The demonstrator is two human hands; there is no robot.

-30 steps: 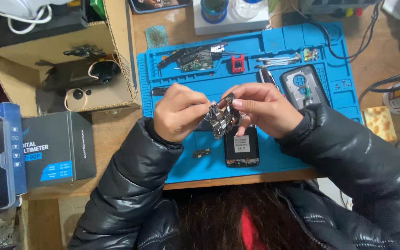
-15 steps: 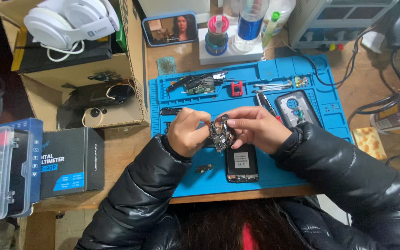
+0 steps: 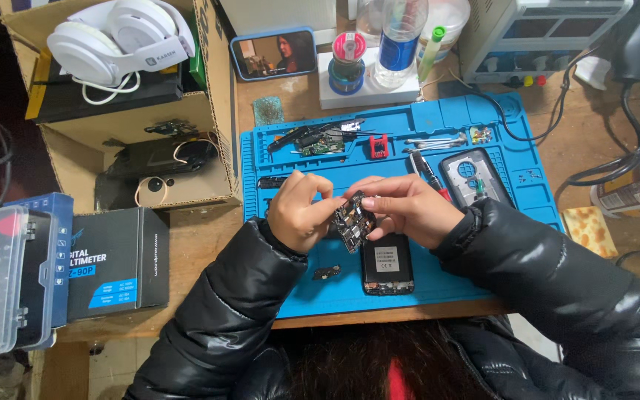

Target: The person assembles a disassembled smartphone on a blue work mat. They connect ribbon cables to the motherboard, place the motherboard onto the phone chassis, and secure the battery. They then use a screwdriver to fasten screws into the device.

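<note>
Blue silicone repair mat (image 3: 483, 289) fills the middle of the frame, and above its centre I hold a small dark circuit board (image 3: 352, 222) between both hands. My left hand (image 3: 299, 215) pinches the board's left edge with thumb and fingertips closed on it; my right hand (image 3: 407, 209) grips its right side, fingers curled over the top. Just below the board, on the mat, lies an opened phone body (image 3: 387, 264) showing its black battery, and a little loose part (image 3: 327, 272) sits to its left. Right of my hands a grey phone back cover (image 3: 474, 176) rests beside a red-handled screwdriver (image 3: 428, 175). White headphones (image 3: 116, 43) sit in the cardboard box (image 3: 212, 133) at upper left.
</note>
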